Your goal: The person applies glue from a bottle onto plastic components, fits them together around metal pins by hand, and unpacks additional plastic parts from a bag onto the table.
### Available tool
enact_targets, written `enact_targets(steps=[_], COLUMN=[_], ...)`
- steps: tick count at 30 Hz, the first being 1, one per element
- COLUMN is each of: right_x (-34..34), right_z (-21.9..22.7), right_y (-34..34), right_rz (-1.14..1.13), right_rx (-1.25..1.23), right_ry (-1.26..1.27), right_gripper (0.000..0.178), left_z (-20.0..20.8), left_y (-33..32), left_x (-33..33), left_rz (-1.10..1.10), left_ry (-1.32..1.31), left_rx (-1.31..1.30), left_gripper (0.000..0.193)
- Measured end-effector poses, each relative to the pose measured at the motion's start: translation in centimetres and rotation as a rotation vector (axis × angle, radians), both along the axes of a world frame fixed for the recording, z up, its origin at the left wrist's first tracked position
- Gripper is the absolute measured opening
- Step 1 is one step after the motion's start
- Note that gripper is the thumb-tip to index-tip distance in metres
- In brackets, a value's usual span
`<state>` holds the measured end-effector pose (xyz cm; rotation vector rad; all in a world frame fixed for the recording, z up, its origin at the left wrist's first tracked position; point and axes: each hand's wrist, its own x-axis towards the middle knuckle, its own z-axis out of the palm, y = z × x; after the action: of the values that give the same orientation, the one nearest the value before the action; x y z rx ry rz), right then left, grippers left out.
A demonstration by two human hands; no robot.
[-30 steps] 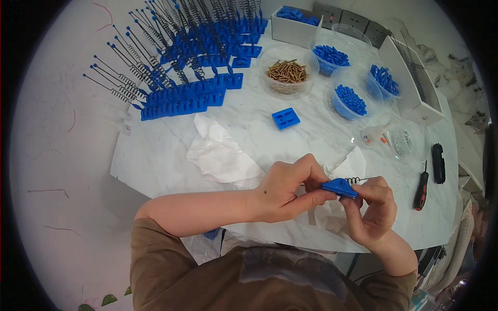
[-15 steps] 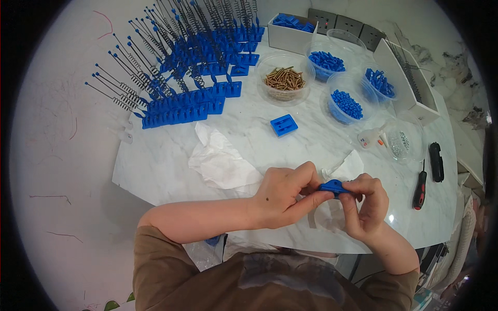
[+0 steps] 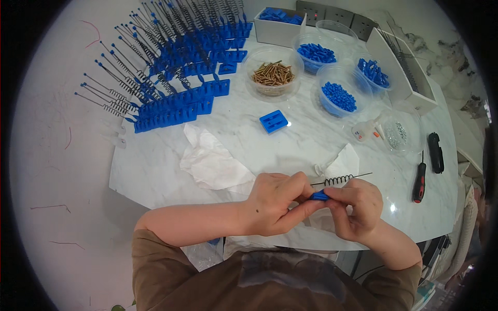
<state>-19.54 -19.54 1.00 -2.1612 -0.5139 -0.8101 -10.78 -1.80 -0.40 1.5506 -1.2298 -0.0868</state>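
A small blue plastic piece (image 3: 319,196) is pinched between the fingertips of both hands near the front edge of the table. My left hand (image 3: 280,202) grips its left end with thumb and forefinger. My right hand (image 3: 358,207) holds the other end, its fingers curled. Just beyond the fingers runs a thin black wire with a coiled middle (image 3: 340,180); whether it is joined to the blue piece is hidden. A crumpled white tissue (image 3: 340,161) lies behind the right hand. Farther off sits a slotted blue block (image 3: 273,122).
Rows of blue holders carrying coiled wires (image 3: 176,106) fill the far left. Tubs hold brass pins (image 3: 273,73) and blue parts (image 3: 338,97). At right lie a screwdriver (image 3: 419,181), a black tool (image 3: 436,153) and a small bottle (image 3: 361,132). A tissue (image 3: 212,163) lies left.
Both hands have turned the blue piece, so less of it shows. The coiled black wire has come into sight beyond the fingers. The whole view has shifted slightly.
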Motion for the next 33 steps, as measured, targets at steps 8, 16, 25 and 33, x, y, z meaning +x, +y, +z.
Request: enact_targets(steps=[8,16,25,33], right_x=[0.3,-0.2,0.4,0.2], right_z=[0.2,-0.2,-0.4,-0.3], right_y=[-0.7,-0.4,-1.0,-1.2], right_rz=[0.006,0.01,0.023,0.016], right_rx=[-0.022,0.22,0.262,0.208], right_ry=[0.061,0.154,0.196,0.244], right_gripper=[0.033,0.038,0.039,0.042], left_z=[-0.1,-0.5,-0.4,-0.6], left_y=[0.1,-0.3,-0.7,-0.6], left_x=[0.2,-0.4,0.3,0.0], left_rz=[-0.043,-0.064,-0.111,-0.151], left_ry=[0.277,0.599,0.704,0.724], left_rx=[0.042,-0.102,-0.116,-0.136], left_gripper=[0.018,0.017,0.014,0.013])
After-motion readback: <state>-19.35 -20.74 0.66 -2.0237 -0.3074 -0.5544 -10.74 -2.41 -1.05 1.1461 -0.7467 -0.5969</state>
